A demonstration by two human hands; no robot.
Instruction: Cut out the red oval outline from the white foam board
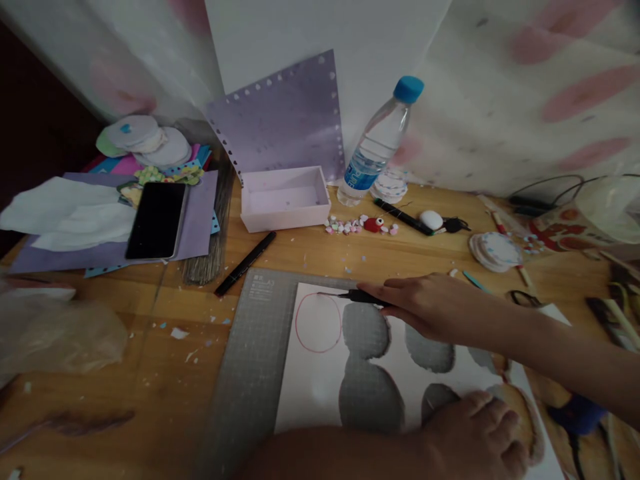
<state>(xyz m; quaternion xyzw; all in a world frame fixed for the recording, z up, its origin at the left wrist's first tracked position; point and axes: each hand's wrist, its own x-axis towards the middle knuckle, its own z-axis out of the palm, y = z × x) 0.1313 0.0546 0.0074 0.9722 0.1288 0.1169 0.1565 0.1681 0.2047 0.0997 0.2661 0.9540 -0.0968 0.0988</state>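
Observation:
A white sheet of paper [315, 383] with several round holes cut out of it lies on a grey cutting mat [253, 353]. A red circle [296, 324] is drawn near its top left corner. My right hand [430, 305] reaches in from the right, closed on a thin black cutting tool [350, 295]. The tool's tip rests at the top of the red circle. My left hand [475, 433] comes across from the bottom edge and lies on the lower right part of the sheet, fingers down flat on it.
Behind the mat are a black marker [245, 263], a white open box [285, 198], a water bottle [377, 143], small coloured beads [350, 227] and a purple punched sheet [285, 120]. A phone [157, 220] lies on papers at left. Round paper discs [495, 252] and scissors [525, 298] sit at right.

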